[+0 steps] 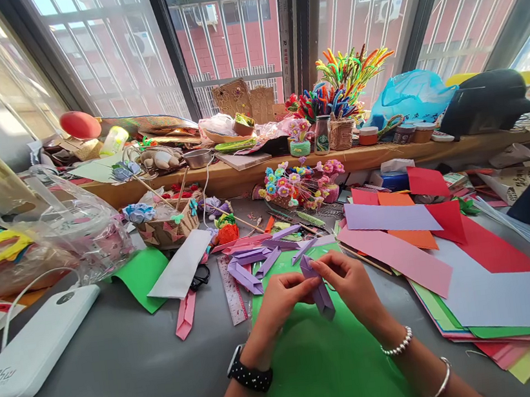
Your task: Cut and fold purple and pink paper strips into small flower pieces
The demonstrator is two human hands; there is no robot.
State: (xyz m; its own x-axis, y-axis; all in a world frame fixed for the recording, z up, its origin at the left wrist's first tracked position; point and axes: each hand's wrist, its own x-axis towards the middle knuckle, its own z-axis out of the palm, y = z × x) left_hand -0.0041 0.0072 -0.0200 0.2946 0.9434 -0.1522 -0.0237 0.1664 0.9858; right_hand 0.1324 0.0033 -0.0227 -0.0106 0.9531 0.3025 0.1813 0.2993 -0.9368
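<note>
Between my two hands I hold a folded strip of purple paper [323, 298], its pointed lower end hanging down over a green mat [330, 365]. My left hand [285, 297] pinches the strip from the left with thumb and fingers. From the right, my right hand [348, 278] has its fingertips closed on the strip's upper end. Just beyond my hands lie several folded purple paper pieces [246, 276]. A pink folded piece [185, 316] and a ruler [233, 290] are on the table to the left.
Stacked coloured paper sheets [507, 300] spread over the right side. At left are a white power bank [36, 352], a green sheet [143, 276] and a white folded paper [181, 266]. Crocheted flowers [287, 186] stand at the back, below a crowded sill [242, 176].
</note>
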